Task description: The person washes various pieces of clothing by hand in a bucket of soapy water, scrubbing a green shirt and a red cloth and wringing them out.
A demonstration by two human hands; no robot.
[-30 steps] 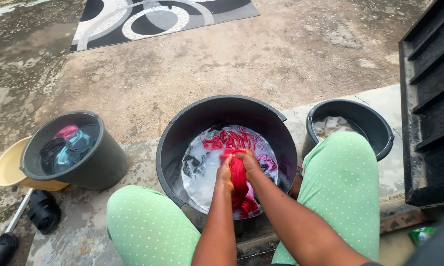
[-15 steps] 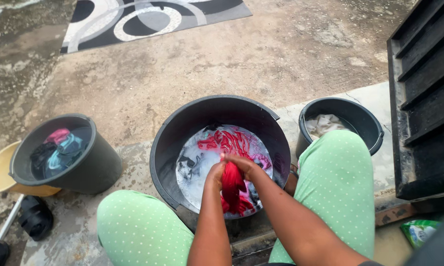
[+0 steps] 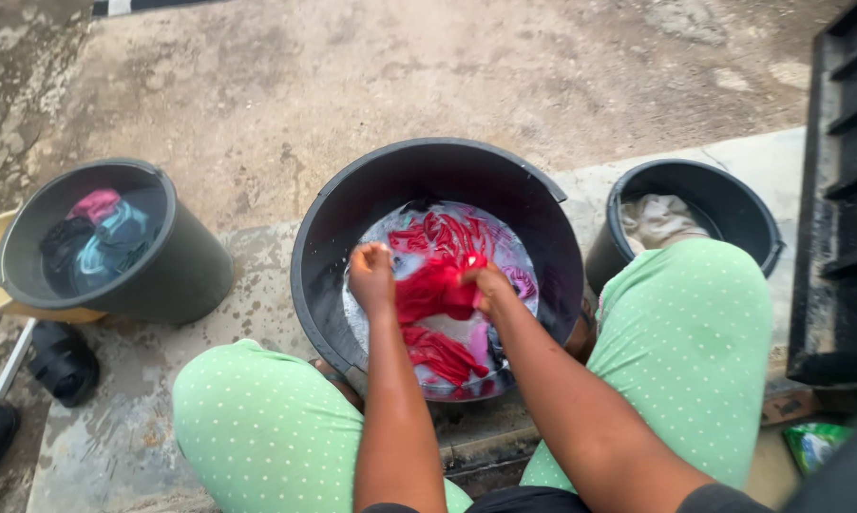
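Washing step: left hand and right hand, apart, clamp red garment over black basin; next, rubbing needs hands together.

One packet lying at the lower right

A crumpled green and white plastic sachet is lying on the ground beside the person's right knee, just below the dark slatted structure, partly cut off.

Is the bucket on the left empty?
No, the grey bucket on the left holds pink, blue and dark clothes.
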